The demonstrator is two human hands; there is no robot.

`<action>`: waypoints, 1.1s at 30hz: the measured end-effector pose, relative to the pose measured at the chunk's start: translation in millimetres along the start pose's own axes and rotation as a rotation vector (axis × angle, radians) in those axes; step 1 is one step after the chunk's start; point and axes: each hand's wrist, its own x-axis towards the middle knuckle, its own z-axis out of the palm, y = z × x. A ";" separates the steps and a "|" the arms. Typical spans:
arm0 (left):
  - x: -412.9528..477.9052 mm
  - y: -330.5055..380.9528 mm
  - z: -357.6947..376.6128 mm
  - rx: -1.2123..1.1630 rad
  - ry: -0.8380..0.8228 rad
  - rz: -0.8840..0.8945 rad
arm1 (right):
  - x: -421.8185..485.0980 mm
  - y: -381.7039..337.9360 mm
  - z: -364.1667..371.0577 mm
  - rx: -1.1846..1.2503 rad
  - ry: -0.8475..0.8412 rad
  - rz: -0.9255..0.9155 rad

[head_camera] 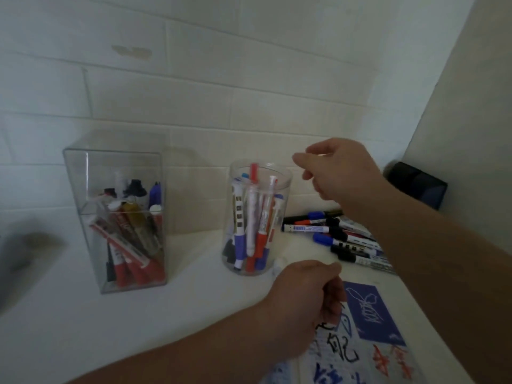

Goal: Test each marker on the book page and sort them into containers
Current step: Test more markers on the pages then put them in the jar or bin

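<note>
Clear round jar [288,178] and square box [83,176] hold markers [253,217]; loose markers [346,239] lie nearby.

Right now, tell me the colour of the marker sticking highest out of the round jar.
The marker is red; head view.

Light is soft and rather dim, bluish at the left, warmer on the middle of the cream tiled wall [249,92]. The clear rectangular plastic box [110,167] throws a faint shadow rightward onto that wall, and its edges catch pale glare. Tile lines bow with wide-angle distortion. The whole frame is soft; the scribbled book page [357,361] at the bottom edge smears most.
</note>
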 end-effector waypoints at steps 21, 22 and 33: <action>14.5 -19.4 2.9 0.184 -0.040 0.136 | -38.0 134.7 -67.5 -1.260 -0.370 0.081; 14.9 -19.7 3.0 0.185 -0.041 0.137 | -37.6 136.7 -68.2 -1.256 -0.382 0.103; 6.2 -20.7 11.9 0.341 -0.004 0.185 | -111.7 102.6 -112.7 -1.083 -0.495 -0.248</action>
